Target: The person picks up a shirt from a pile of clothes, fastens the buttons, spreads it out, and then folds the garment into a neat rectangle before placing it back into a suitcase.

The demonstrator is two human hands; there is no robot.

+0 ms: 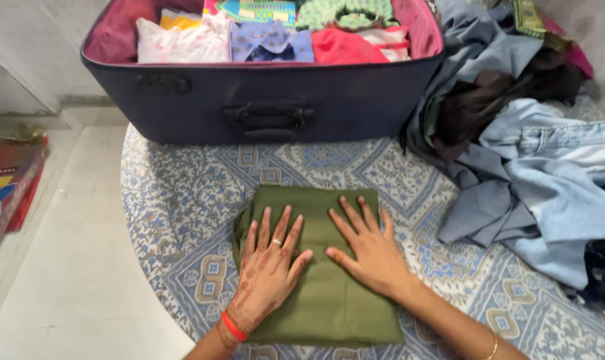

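head view: left hand [269, 263], right hand [369, 250] flat, fingers spread, pressing folded green cloth [329, 300].

Under the flat palms of the left hand [270, 257] and right hand [368, 245], the middle of the folded olive garment [329, 300] is covered, and its layers cannot be counted. Both forearms leave the picture at the bottom edge. Beyond the fingertips, the dark suitcase [262, 100] is cut off at the top — its lid and far wall go unseen, and the folded clothes inside show only their near ends. Off past the right hand, the loose clothing pile [536, 160] runs out of the right edge — its buried pieces cannot be told apart.
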